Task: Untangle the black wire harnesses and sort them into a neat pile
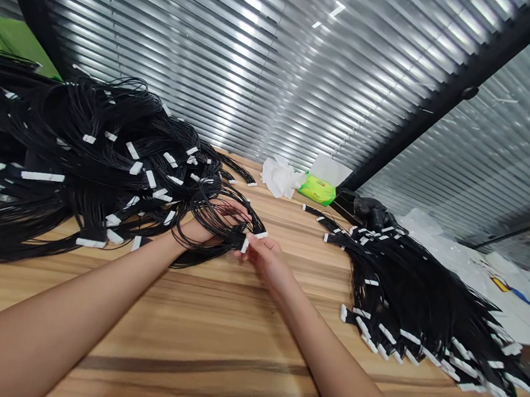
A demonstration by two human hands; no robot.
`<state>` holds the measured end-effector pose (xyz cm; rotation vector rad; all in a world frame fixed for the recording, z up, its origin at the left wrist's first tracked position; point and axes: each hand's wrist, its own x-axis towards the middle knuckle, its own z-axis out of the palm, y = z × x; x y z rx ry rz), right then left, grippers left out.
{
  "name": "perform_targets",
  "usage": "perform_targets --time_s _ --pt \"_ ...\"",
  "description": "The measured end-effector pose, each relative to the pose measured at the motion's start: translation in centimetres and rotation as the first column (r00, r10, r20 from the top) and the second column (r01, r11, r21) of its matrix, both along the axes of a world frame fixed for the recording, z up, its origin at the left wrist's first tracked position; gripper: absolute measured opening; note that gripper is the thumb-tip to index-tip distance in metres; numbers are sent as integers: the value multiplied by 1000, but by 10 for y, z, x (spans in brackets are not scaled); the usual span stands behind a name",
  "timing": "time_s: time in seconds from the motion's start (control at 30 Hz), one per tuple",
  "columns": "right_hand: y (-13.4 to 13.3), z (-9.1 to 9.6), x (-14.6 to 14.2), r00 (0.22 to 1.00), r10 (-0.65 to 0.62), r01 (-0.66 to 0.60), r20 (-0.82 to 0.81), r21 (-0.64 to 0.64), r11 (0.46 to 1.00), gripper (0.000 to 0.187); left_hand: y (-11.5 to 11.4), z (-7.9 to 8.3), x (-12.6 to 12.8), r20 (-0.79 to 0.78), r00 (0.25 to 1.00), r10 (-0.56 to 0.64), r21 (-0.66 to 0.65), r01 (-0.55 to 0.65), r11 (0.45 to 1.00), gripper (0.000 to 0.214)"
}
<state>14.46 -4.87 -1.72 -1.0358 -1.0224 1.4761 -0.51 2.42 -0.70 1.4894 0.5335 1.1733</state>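
Observation:
A big tangled heap of black wire harnesses with white connectors (78, 167) covers the left of the wooden table (208, 334). My left hand (216, 221) is buried in the heap's right edge, its fingers wrapped round a loop of black wires (224, 209). Just to its right, my right hand (264, 257) pinches a white connector (245, 245) at the end of those wires. A second, straighter bundle of black harnesses (418, 297) lies on the right side of the table.
A crumpled white tissue (280, 176) and a green tissue pack (319, 189) sit at the table's back edge by the blinds. A dark object (366, 208) lies behind the right bundle. White plastic sheets (481, 266) spread at the far right.

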Motion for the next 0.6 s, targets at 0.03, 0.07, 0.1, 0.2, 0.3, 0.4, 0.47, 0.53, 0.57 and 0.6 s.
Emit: perform_targets --time_s 0.03,0.07,0.1,0.2,0.3,0.4,0.47,0.53,0.57,0.6 --pt "0 0 0 1000 -5 5 18 15 1000 38 2 -2 1 -18 1000 22 17 -22 1000 13" --pt "-1 0 -1 999 -8 7 39 32 999 39 3 -4 1 -36 998 45 32 -44 999 12" --pt "-1 1 -1 998 -8 5 60 50 999 40 3 -5 2 -56 997 56 43 -54 998 11" --pt "-3 5 -2 993 -27 15 116 99 995 42 2 -7 6 -116 993 -8 4 8 1000 10" --pt "-6 11 -3 985 -63 41 158 143 989 43 0 -7 9 -137 989 -50 -59 42 997 12" --pt "-7 15 -4 980 -75 44 184 168 985 42 4 -10 9 -64 996 54 -99 -61 993 19" --pt "-8 16 -4 978 -79 44 193 178 983 42 7 -12 8 -26 992 124 -105 -126 986 21" --pt "-7 16 -4 979 -90 58 183 175 983 41 9 -12 8 -12 986 167 -91 -167 982 21" --pt "-6 15 -3 981 -97 68 170 168 983 40 10 -11 7 -14 984 177 -85 -178 980 21" --pt "-5 14 -3 983 -101 76 154 160 984 39 10 -10 7 -17 982 188 -82 -189 979 21"
